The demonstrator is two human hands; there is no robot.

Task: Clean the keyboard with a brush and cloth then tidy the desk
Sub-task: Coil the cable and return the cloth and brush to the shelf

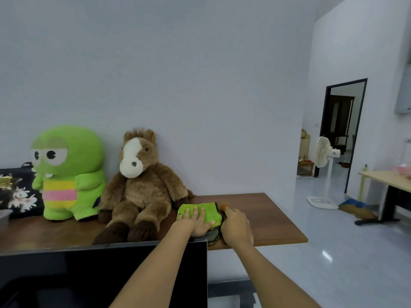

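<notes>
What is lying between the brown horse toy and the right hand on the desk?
In the head view, the green cloth lies there, with the left hand pressing flat on it.

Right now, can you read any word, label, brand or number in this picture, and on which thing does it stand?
No text can be read in this view.
The small dark tag on the green plush toy is too small and blurred to read.
The black bag shows only a white flower pattern, no letters.
The green cloth under the left hand bears no visible label.
</notes>
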